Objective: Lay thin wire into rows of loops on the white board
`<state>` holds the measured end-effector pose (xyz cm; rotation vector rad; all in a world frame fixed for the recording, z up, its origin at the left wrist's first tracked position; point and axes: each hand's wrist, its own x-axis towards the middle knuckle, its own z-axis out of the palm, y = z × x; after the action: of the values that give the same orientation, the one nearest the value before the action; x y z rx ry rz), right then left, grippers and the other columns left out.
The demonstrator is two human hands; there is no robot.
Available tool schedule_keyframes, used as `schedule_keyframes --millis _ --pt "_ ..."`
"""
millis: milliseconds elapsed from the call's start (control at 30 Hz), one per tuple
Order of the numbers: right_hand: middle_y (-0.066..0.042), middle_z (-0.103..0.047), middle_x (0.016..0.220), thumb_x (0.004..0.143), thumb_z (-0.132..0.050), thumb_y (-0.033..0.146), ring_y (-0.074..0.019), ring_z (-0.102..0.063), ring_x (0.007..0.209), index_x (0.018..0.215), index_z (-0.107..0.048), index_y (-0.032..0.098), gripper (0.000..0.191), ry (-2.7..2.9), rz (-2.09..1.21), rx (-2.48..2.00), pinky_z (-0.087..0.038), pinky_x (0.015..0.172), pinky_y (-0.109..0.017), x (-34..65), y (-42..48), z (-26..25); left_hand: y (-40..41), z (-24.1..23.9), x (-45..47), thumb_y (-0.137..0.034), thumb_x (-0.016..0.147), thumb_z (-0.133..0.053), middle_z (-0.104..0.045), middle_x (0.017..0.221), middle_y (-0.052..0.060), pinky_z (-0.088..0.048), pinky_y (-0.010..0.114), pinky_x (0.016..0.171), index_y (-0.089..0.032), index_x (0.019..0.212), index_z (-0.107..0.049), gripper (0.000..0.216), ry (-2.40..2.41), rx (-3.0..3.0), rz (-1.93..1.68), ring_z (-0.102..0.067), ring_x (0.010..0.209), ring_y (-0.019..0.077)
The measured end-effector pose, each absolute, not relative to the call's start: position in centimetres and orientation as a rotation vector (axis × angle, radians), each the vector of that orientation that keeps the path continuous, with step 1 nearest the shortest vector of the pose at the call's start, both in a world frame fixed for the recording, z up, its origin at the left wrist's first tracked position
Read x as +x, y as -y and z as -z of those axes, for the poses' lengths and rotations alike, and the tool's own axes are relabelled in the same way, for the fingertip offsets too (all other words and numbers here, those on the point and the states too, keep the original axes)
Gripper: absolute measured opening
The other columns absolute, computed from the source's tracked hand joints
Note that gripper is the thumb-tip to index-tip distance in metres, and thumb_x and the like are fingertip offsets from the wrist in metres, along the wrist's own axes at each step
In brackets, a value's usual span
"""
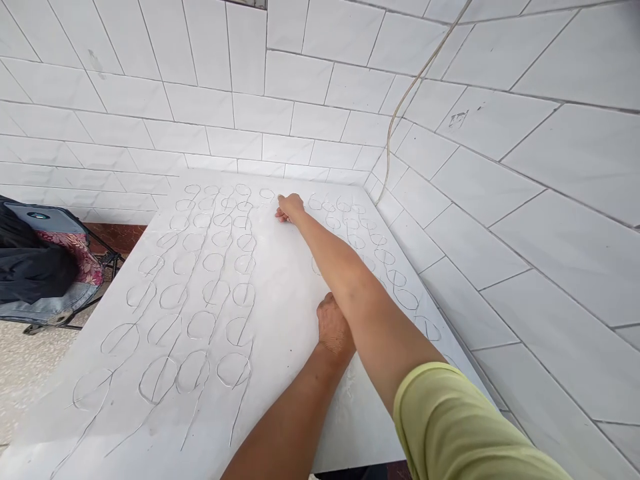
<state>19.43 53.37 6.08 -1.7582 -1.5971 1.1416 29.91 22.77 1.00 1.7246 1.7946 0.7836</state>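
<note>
My right hand (290, 207) is stretched out to the far part of the white table (283, 287). Its fingers are pinched together beside a thin wire ring (267, 195); anything between them is too small to make out. Nearer to me, my left hand (334, 325) rests low over the tabletop, its fingers curled closed. The right forearm crosses over and partly hides it. Several rows of thin wire rings (120, 339) lie on the left half, with long thin wires (240, 407) running across them. More rings (406, 299) lie along the right side, partly behind my right arm.
White tiled walls (320, 123) border the table at the back and right. A pale cable (395, 113) hangs down the corner. To the left stands a folding chair (75, 293) with dark cloth (35, 267) on it, above a speckled floor (30, 360).
</note>
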Motion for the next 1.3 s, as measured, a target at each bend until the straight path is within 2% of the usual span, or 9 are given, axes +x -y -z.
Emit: schedule_keyframes --millis 167,333,500,633,733,900,1033,1300 --pt "-0.008 -0.066 0.066 0.103 -0.049 0.034 -0.0172 -0.062 0.05 0.086 -0.06 0.015 0.028 1.677 -0.837 -1.769 -0.046 0.05 -0.028 27.9 -51.7 -7.0 -23.1 -0.7 30.2 -0.021 0.096 -0.047 -0.066 0.081 0.008 -0.04 0.033 0.071 -0.019 0.089 -0.063 0.017 -1.812 1.867 -0.824 -0.061 0.085 0.0227" --pt "-0.008 -0.069 0.077 0.104 -0.043 0.027 -0.0162 -0.063 0.057 0.084 -0.056 0.018 0.026 1.683 -0.551 -1.805 -0.046 0.056 -0.028 34.9 -50.0 -7.1 -23.3 -0.7 30.2 -0.023 0.098 -0.047 -0.067 0.083 0.008 -0.041 0.033 0.071 -0.018 0.092 -0.063 0.018 -1.856 1.901 -0.804 -0.063 0.084 0.022" --pt "-0.012 -0.069 0.096 0.101 -0.041 0.018 -0.0228 -0.066 0.087 0.092 -0.061 0.018 0.021 1.744 -0.326 -1.784 -0.049 0.073 -0.032 36.6 -49.4 -6.1 -23.4 -1.0 30.2 -0.024 0.099 -0.045 -0.066 0.08 0.007 -0.04 0.032 0.069 -0.018 0.091 -0.063 0.021 -1.867 1.921 -0.772 -0.062 0.081 0.0214" --pt "-0.016 -0.066 0.118 0.1 -0.036 0.014 -0.0276 -0.059 0.113 0.115 -0.062 0.015 0.03 2.115 -0.058 -1.686 -0.049 0.09 -0.038 35.3 -49.6 -5.7 -23.4 -1.0 30.2 -0.025 0.099 -0.044 -0.066 0.078 0.006 -0.038 0.032 0.067 -0.019 0.089 -0.062 0.021 -1.874 1.933 -0.786 -0.062 0.078 0.0205" --pt "-0.017 -0.062 0.129 0.1 -0.036 0.014 -0.0291 -0.054 0.123 0.122 -0.061 0.014 0.033 2.302 -0.016 -1.668 -0.048 0.097 -0.04 33.7 -50.0 -5.4 -23.4 -1.0 30.2 -0.024 0.098 -0.045 -0.065 0.076 0.005 -0.035 0.032 0.064 -0.019 0.087 -0.061 0.02 -1.882 1.935 -0.786 -0.061 0.076 0.02" --pt "-0.019 -0.056 0.14 0.101 -0.038 0.018 -0.0324 -0.05 0.131 0.127 -0.058 0.011 0.033 2.384 -0.101 -1.713 -0.044 0.104 -0.045 31.4 -51.2 -5.0 -23.3 -1.0 30.2 -0.023 0.099 -0.044 -0.064 0.075 0.005 -0.032 0.031 0.063 -0.019 0.084 -0.059 0.021 -1.878 1.924 -0.777 -0.06 0.074 0.0187" --pt "-0.022 -0.057 0.139 0.103 -0.037 0.025 -0.0359 -0.053 0.128 0.124 -0.059 0.01 0.034 2.456 -0.169 -1.742 -0.046 0.101 -0.048 30.1 -51.6 -4.6 -23.4 -0.9 30.2 -0.023 0.099 -0.045 -0.064 0.075 0.005 -0.031 0.03 0.063 -0.019 0.084 -0.058 0.02 -1.88 1.908 -0.774 -0.06 0.075 0.0185" --pt "-0.016 -0.061 0.131 0.105 -0.038 0.025 -0.0285 -0.061 0.111 0.121 -0.056 0.016 0.026 2.638 -0.153 -1.439 -0.047 0.092 -0.04 30.5 -47.8 -4.3 -23.4 -1.0 30.2 -0.023 0.099 -0.045 -0.066 0.077 0.004 -0.032 0.032 0.063 -0.019 0.086 -0.06 0.02 -1.875 1.918 -0.777 -0.061 0.076 0.019"
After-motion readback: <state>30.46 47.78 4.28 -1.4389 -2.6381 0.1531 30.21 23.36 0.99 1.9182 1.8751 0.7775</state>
